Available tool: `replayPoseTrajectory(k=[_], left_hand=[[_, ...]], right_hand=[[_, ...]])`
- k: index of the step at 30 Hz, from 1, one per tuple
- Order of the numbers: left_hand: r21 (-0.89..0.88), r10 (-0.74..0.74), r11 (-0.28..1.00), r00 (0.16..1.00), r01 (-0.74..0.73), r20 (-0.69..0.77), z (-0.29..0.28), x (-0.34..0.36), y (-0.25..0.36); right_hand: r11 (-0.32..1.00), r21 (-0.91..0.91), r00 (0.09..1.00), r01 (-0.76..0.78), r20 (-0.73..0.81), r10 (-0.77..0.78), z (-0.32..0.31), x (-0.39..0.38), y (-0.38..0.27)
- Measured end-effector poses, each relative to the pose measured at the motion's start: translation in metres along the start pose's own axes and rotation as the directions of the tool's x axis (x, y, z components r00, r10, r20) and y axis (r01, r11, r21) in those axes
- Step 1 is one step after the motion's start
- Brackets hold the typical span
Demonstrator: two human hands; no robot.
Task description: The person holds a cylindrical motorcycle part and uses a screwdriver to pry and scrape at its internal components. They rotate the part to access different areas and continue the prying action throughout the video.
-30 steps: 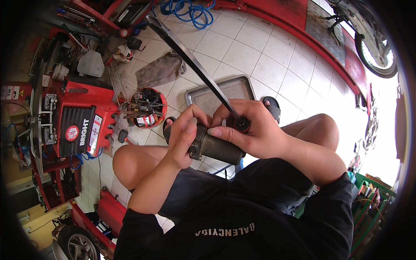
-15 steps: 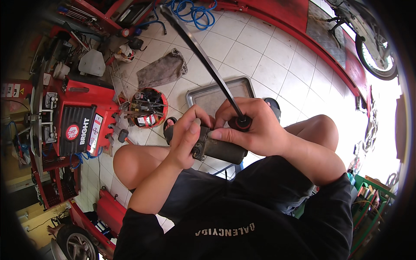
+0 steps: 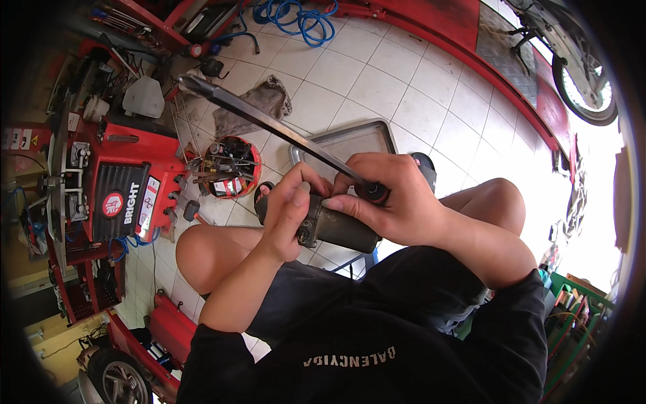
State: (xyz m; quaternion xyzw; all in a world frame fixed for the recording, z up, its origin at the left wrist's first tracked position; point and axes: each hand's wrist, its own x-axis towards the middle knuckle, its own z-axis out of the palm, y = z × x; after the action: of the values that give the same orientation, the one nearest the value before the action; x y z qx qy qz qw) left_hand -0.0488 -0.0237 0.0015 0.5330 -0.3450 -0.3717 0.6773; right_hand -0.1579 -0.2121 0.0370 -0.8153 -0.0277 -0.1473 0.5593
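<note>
My left hand (image 3: 288,214) is closed around the end of a dark, worn cylindrical motor (image 3: 348,233) above my lap. A long screwdriver (image 3: 286,133) is gripped in my right hand (image 3: 398,195), its handle mostly hidden in the palm. The shaft points up and to the left, with the pointed tip in the air, away from the motor. My right thumb presses on the top of the motor near its end cap, close to the left fingers. What the fingertips touch behind the motor is hidden.
A grey metal tray (image 3: 390,137) lies on the tiled floor beyond my hands. Left of it stand a round red tub (image 3: 254,176) of tools and a grimy cloth (image 3: 252,108). A small hammer (image 3: 193,210) lies near my left knee, beside a red machine (image 3: 124,182).
The screwdriver's shaft has swung down and to the left as my right hand turned. My left hand and the motor have hardly moved.
</note>
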Motion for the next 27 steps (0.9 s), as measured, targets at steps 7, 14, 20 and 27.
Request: replayPoseTrajectory(k=[7, 14, 20, 27], left_hand=[[0.085, 0.012, 0.996, 0.998, -0.006, -0.061, 0.009, 0.002, 0.006], [-0.109, -0.088, 0.990, 0.995, 0.093, 0.056, -0.008, 0.007, -0.005], [-0.524, -0.060, 0.848, 0.996, 0.087, 0.068, -0.023, 0.010, -0.016], [-0.446, 0.003, 0.895, 0.999, -0.020, -0.038, -0.053, 0.004, -0.005]], right_hand=[[0.993, 0.028, 0.992, 0.116, -0.051, -0.114, 0.004, 0.001, 0.005], [0.981, 0.147, 0.990, -0.126, 0.078, 0.115, -0.020, 0.000, -0.010], [0.937, 0.219, 0.962, -0.271, 0.036, 0.270, -0.055, 0.004, -0.016], [0.909, -0.416, 0.995, 0.010, 0.091, 0.031, -0.079, -0.011, -0.027]])
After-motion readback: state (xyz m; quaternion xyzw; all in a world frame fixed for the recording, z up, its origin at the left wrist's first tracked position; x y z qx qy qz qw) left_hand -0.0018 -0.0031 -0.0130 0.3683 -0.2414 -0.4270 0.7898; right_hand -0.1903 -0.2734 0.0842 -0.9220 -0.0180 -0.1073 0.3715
